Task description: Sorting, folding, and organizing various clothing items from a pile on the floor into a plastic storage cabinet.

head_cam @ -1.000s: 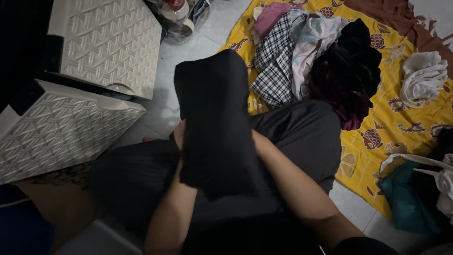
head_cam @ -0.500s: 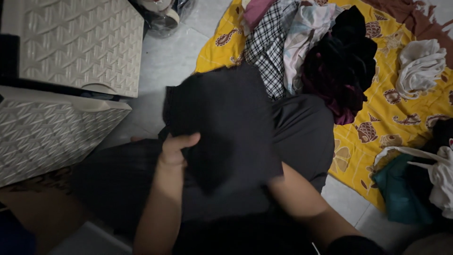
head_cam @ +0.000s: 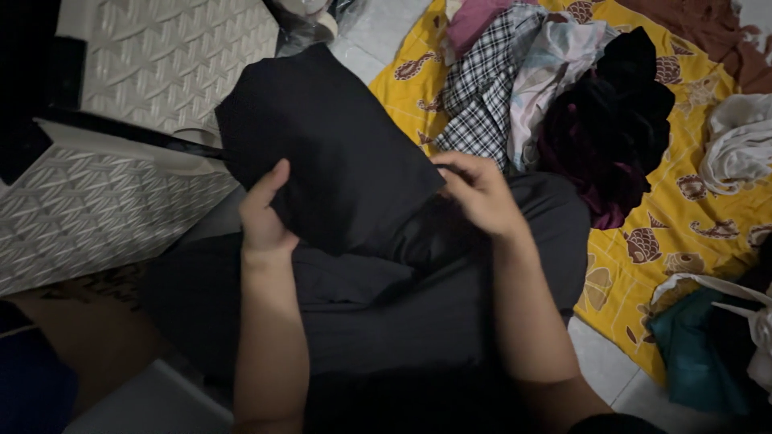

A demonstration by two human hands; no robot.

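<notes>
A folded black garment (head_cam: 330, 149) is held up over my lap, tilted toward the white drawers. My left hand (head_cam: 264, 217) grips its lower left edge, thumb on top. My right hand (head_cam: 478, 193) pinches its right edge near the corner. Beneath both hands lie my legs in dark trousers (head_cam: 386, 305).
A white plastic drawer unit (head_cam: 104, 209) with an embossed front stands at the left, one drawer pulled out. A yellow patterned cloth (head_cam: 643, 241) on the tiled floor carries a heap of clothes (head_cam: 555, 96), checked, pink, black and white. A teal garment (head_cam: 696, 345) lies at the lower right.
The black garment has swung left toward the drawers and now lies flatter. My right hand came out from behind it and took its right edge. My left hand stays on the left edge.
</notes>
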